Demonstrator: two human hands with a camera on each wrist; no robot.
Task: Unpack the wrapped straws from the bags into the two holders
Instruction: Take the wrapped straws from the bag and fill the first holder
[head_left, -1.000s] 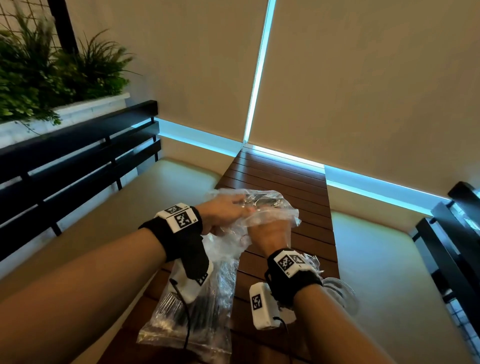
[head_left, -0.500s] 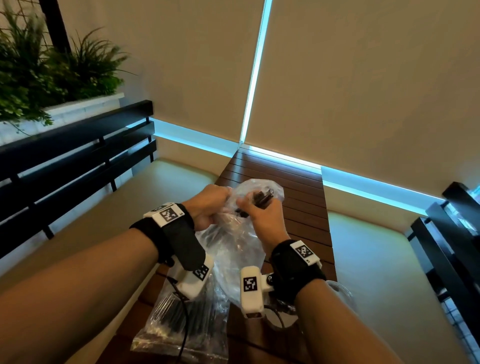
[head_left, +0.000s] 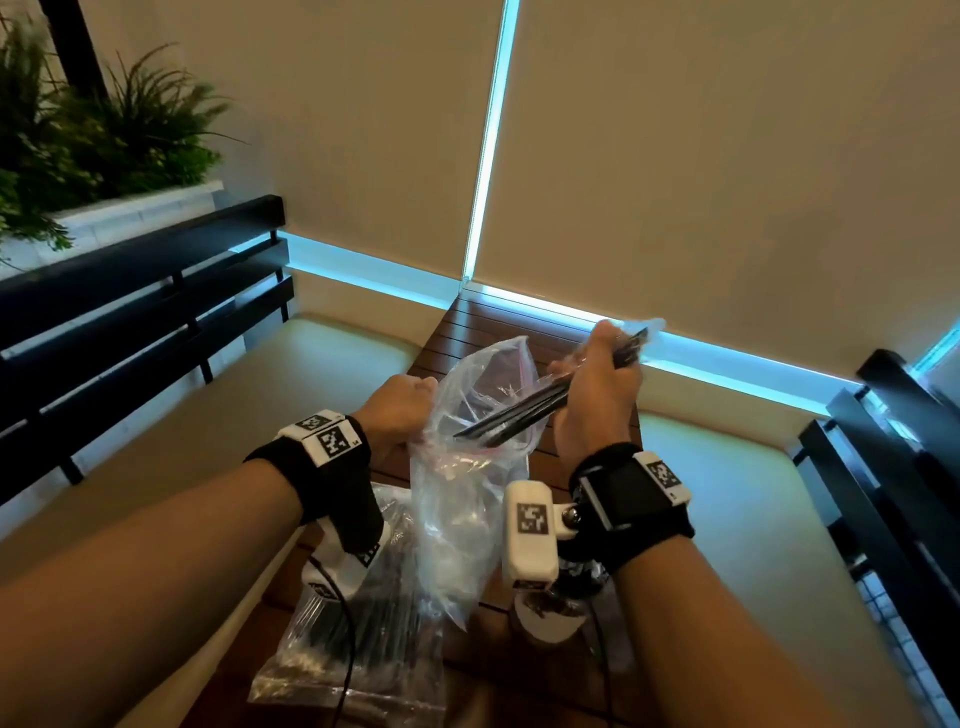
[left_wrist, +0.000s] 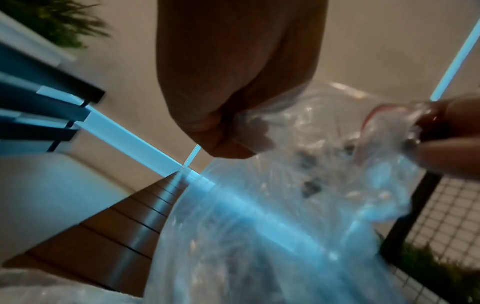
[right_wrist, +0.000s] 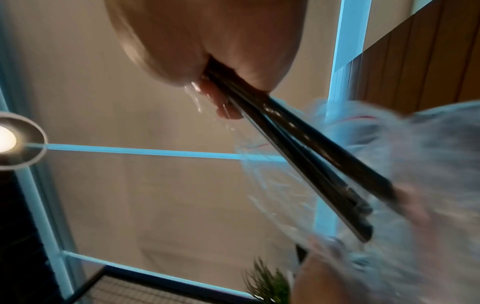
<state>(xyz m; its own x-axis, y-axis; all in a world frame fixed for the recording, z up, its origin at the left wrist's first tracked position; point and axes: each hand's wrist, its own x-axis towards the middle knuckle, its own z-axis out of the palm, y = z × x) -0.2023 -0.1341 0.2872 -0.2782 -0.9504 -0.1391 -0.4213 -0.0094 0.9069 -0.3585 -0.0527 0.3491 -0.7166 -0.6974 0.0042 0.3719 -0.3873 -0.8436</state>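
Observation:
My right hand (head_left: 597, 384) grips a bundle of black wrapped straws (head_left: 524, 413), drawn partway out of a clear plastic bag (head_left: 467, 499); their lower ends still lie in its mouth. My left hand (head_left: 400, 410) pinches the bag's left rim, holding it up over the wooden table (head_left: 498, 332). The left wrist view shows the left hand (left_wrist: 228, 131) clenched on the crumpled bag (left_wrist: 298, 205). The right wrist view shows the straws (right_wrist: 306, 164) running from the right hand (right_wrist: 221, 86) into the bag (right_wrist: 415, 174). A white holder (head_left: 550, 621) stands below my right wrist, mostly hidden.
A second clear bag of black straws (head_left: 353, 639) lies on the table near the front edge. Cream bench cushions (head_left: 171, 441) flank the table, with black slatted backrests (head_left: 130, 312) left and right. Plants (head_left: 78, 135) stand at the back left. Beige blinds close the far end.
My right hand has pulled the bundle of straws up and to the right, most of the way out of the bag. My left hand kept hold of the rim.

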